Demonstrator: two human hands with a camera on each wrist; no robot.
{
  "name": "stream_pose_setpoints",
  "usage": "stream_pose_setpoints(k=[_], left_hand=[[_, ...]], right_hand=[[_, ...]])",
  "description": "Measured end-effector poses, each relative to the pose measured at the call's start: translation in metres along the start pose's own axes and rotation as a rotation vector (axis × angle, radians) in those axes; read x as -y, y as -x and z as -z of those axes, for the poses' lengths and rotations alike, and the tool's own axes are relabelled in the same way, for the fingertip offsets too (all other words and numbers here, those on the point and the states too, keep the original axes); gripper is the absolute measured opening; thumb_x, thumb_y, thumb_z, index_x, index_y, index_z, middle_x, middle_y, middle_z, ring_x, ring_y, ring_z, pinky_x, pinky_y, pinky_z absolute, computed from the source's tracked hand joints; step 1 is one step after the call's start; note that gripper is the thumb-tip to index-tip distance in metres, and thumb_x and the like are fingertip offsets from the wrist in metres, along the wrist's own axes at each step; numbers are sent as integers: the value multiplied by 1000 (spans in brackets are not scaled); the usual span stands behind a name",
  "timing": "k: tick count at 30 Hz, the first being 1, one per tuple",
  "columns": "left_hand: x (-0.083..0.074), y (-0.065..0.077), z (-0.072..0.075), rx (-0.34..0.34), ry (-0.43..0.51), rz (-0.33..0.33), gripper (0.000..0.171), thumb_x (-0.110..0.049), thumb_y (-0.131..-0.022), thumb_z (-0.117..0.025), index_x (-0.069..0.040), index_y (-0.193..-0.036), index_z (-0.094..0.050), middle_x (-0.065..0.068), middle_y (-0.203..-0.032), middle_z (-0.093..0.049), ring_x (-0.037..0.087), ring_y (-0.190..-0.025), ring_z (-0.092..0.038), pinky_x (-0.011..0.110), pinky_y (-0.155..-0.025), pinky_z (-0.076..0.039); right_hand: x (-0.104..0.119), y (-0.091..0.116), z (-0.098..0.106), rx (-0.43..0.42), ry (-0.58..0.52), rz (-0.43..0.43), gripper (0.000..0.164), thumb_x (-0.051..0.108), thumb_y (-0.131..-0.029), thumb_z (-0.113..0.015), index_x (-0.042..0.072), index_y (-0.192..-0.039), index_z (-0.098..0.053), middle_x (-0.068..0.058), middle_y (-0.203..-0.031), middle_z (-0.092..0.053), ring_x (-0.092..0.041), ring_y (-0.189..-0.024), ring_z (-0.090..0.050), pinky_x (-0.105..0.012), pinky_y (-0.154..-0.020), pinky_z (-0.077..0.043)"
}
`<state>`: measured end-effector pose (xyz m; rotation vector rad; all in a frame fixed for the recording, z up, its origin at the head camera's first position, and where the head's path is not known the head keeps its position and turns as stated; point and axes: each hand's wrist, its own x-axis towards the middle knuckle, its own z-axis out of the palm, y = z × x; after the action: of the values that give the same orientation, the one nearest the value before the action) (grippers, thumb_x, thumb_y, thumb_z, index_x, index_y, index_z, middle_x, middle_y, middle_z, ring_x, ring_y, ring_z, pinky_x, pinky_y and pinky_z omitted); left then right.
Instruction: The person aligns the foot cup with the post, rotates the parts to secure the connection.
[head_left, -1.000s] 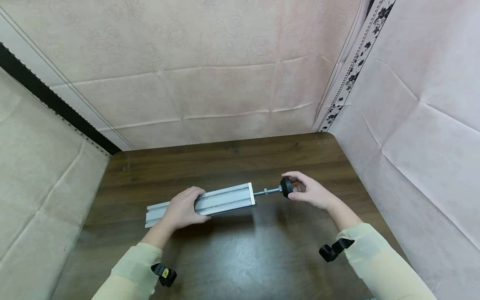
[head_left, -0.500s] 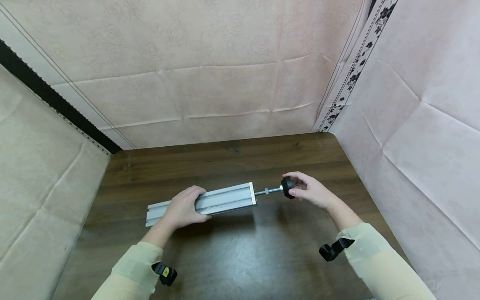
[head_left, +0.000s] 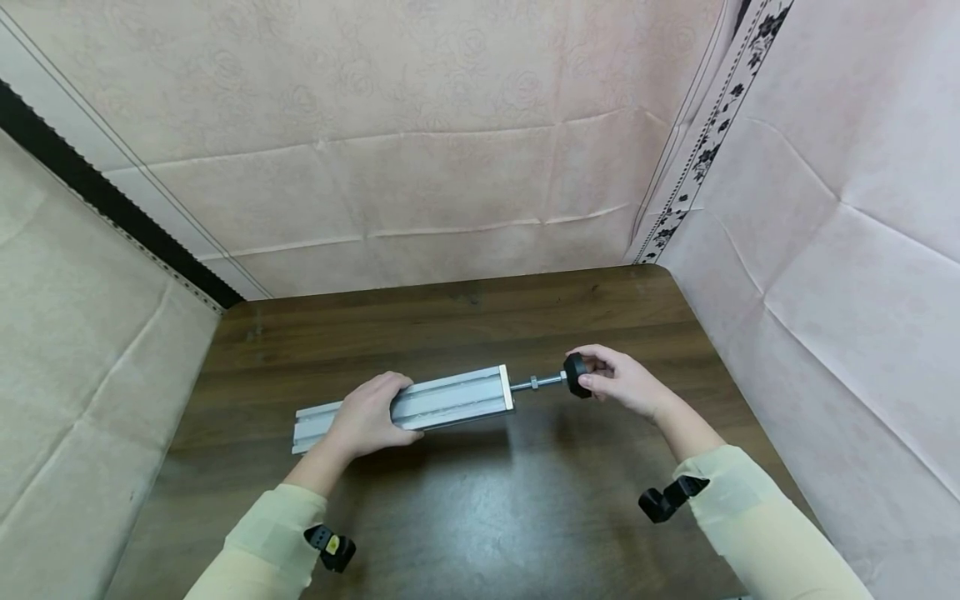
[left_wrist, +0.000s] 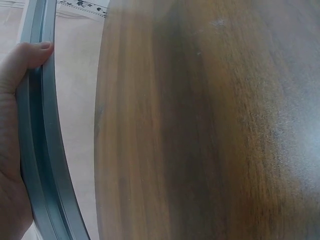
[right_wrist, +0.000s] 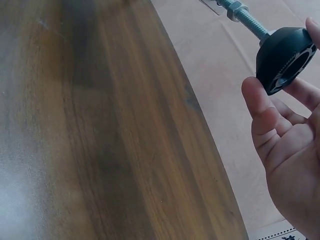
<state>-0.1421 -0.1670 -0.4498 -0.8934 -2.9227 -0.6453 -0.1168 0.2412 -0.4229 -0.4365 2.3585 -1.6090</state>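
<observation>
My left hand (head_left: 373, 417) grips a long silver aluminium profile (head_left: 453, 398) around its middle, thumb along the near side. Grooves run down the profile's length, seen also in the left wrist view. Out of its right end plate comes a threaded rod (head_left: 549, 381) with a nut (head_left: 534, 382) partway along. A black round levelling foot (head_left: 577, 375) sits at the rod's outer end. The fingers and thumb of my right hand (head_left: 618, 382) pinch the rim of this foot. In the right wrist view the foot's hollow underside (right_wrist: 295, 65) faces the palm.
The profile is held above a brown wood-grain table (head_left: 480, 500), casting a shadow on it. Pale cloth walls (head_left: 420, 150) rise behind and on both sides. Black camera mounts (head_left: 663, 500) are strapped to both sleeves.
The black foot and my right fingertips have shifted very slightly right, and the foot has turned a little. My left hand and the profile have hardly moved.
</observation>
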Motion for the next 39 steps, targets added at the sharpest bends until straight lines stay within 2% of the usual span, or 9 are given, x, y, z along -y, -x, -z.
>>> stream_pose_setpoints(k=[4, 8, 12, 16, 20, 23, 29, 32, 39], left_hand=[[0, 0, 1, 0, 1, 2, 67, -45, -62, -79, -10, -114, -57, 2, -112, -58, 19, -100, -54, 43, -87, -46], [0, 1, 1, 3, -1, 5, 67, -46, -62, -79, -10, -115, -57, 2, -113, -58, 19, -100, -54, 43, -87, -45], [0, 1, 2, -4, -1, 3, 68, -45, -63, -79, -9, -116, -57, 3, -114, -58, 20, -102, -54, 44, -88, -45], [0, 1, 2, -6, 0, 7, 68, -46, -62, -79, -10, -115, -57, 3, -114, -58, 20, -101, -54, 44, -88, -45], [0, 1, 0, -1, 7, 6, 67, -46, -63, -79, -10, -115, -57, 2, -114, -58, 19, -101, -54, 43, -87, -45], [0, 0, -1, -1, 10, -1, 67, -46, -63, -79, -10, -115, -57, 2, -114, -58, 19, -101, -54, 43, -87, -46], [-1, -2, -2, 12, 16, 6, 65, -45, -63, -79, -12, -113, -57, 1, -113, -58, 18, -100, -53, 42, -87, -46], [-1, -2, -4, 17, 17, 13, 65, -46, -63, -79, -12, -113, -57, 0, -113, -58, 18, -100, -53, 42, -87, -46], [-1, 0, -7, 30, 19, 14, 66, -46, -63, -78, -11, -114, -57, 0, -113, -57, 17, -99, -53, 40, -85, -46]], right_hand=[[-1, 2, 2, 11, 15, 11, 47, 15, -90, -60, 3, -133, -45, -20, -106, -54, -23, -81, -58, -32, -63, -49], [-1, 6, 4, 13, 48, 53, 63, 11, -85, -67, 8, -140, -35, -19, -117, -50, -25, -92, -59, -31, -71, -49], [-2, 10, 4, 7, 69, 123, 78, 6, -79, -74, 11, -143, -30, -16, -130, -45, -29, -105, -56, -32, -79, -47], [1, 12, 1, 2, 78, 156, 83, 4, -76, -76, 12, -143, -28, -15, -137, -41, -29, -115, -51, -31, -86, -45], [3, 12, -4, 2, 76, 190, 82, -5, -74, -75, 7, -141, -29, -20, -127, -48, -27, -111, -53, -32, -83, -48], [6, 12, -7, -5, 93, 190, 77, -11, -73, -72, 2, -137, -31, -21, -123, -48, -27, -104, -55, -35, -78, -50], [4, 13, -3, 1, 69, 127, 70, -1, -76, -74, 10, -135, -37, -19, -119, -51, -28, -95, -56, -30, -74, -49], [3, 13, -1, 5, 68, 87, 68, 3, -77, -74, 13, -134, -38, -21, -117, -53, -30, -90, -56, -31, -72, -49], [2, 11, -1, 20, 45, 55, 66, 5, -78, -73, 13, -134, -39, -23, -116, -52, -30, -87, -57, -33, -71, -49]])
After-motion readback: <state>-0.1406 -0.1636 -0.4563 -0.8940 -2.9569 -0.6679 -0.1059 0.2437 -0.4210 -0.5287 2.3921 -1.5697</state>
